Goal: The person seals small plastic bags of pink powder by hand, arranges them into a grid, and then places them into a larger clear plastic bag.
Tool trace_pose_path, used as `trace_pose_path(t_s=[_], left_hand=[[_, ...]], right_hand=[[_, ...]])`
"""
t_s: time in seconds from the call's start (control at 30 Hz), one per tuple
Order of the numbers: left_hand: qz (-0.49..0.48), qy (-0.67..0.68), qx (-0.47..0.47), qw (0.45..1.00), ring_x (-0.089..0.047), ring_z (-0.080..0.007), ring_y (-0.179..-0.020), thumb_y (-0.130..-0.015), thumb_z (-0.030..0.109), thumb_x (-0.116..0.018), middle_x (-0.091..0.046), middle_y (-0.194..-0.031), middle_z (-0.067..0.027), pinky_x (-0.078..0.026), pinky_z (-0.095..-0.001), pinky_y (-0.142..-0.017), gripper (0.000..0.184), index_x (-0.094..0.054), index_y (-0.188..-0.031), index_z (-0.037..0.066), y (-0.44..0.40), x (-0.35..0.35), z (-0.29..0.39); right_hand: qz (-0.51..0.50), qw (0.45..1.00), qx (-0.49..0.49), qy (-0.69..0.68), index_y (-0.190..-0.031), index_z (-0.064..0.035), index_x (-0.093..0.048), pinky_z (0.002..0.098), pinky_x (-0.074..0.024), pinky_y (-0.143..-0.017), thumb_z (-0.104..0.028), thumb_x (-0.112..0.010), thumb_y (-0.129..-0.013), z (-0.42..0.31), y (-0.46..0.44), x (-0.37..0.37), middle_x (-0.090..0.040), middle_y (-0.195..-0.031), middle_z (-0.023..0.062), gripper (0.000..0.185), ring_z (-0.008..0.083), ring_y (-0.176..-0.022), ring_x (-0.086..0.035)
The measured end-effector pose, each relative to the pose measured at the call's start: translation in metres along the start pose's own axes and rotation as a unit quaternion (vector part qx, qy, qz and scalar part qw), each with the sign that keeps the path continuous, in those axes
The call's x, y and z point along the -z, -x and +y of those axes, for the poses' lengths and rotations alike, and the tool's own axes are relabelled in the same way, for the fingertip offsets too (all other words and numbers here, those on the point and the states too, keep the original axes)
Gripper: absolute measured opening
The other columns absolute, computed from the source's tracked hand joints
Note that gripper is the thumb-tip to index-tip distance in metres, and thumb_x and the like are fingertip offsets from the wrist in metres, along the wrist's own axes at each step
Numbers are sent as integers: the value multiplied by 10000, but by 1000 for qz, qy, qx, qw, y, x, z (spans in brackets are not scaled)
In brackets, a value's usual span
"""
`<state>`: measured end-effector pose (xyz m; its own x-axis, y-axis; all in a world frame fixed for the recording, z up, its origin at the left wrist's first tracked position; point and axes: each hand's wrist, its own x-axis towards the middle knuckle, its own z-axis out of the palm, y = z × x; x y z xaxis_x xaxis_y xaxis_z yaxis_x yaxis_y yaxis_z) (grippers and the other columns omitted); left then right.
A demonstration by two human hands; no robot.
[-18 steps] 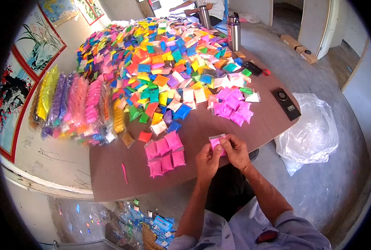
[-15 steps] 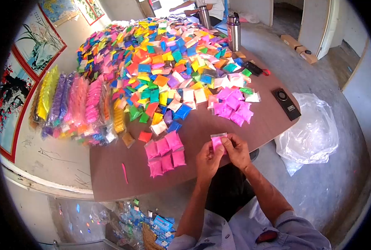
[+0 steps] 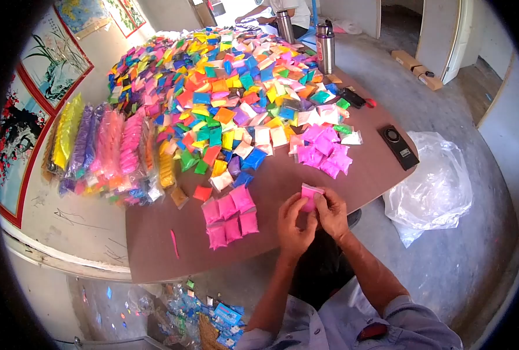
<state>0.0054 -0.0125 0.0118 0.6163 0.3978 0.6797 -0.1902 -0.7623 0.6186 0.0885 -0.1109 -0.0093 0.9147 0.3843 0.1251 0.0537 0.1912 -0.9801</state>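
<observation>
Crowding the wall side, bagged rows point(image 3: 106, 149): clear sleeves packed close together; a knock could slump them sideways and muddle their colours.
Pink strip point(image 3: 174, 244): lies alone on the front left of the desk point(image 3: 154, 224); a passing sleeve could brush it over the near edge.
Loose heap point(image 3: 218, 96): many colours piled on one another; a bump could send some sliding forward.
Block of six point(image 3: 230, 216): pink packets in two rows of three, side by side; an arm swung across could skew them.
Left hand point(image 3: 294, 233): its grip is curled at the left side of the pink packet point(image 3: 310, 198), a gap between thumb and fingers; whether it pinches too, I cannot tell. So loose a hold could let the packet twist.
Pink packet: between both hands, above the desk's near edge; hard squeezing could split it, and whether its top is sealed is unclear.
Magenta cluster point(image 3: 324, 151): overlapping packets beyond the hands; their similar shade could cause a mix-up.
Right hand point(image 3: 333, 216): its grip is closed, thumb pressing the packet, fingers mostly hidden; a slip here could drop it.
Black device point(image 3: 398, 146): near the right rim; an elbow could push it off.
</observation>
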Motion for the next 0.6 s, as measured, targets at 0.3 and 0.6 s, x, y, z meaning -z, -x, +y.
trace_pose_path(t_s=[0.3,0.6], left_hand=[[-16,299,285,911,-659,-102,-979,-1042,65,-675,-715,-1080,-57,-535,-259,-879,180,-684,-1198,-25,3,0,-13],[-8,379,297,877,-631,-67,-920,-1035,52,-687,-698,-1021,-14,-506,-220,-810,132,-693,-1150,-11,0,3,-11]], right_hand=[[-53,996,52,55,-1149,3,-710,285,-537,-851,-123,-628,-1064,-7,1,1,-698,-1043,32,173,108,-958,-636],[-70,997,19,16,-1105,-16,-689,251,-514,-791,-82,-668,-1040,-4,2,3,-663,-973,-17,95,75,-889,-608]])
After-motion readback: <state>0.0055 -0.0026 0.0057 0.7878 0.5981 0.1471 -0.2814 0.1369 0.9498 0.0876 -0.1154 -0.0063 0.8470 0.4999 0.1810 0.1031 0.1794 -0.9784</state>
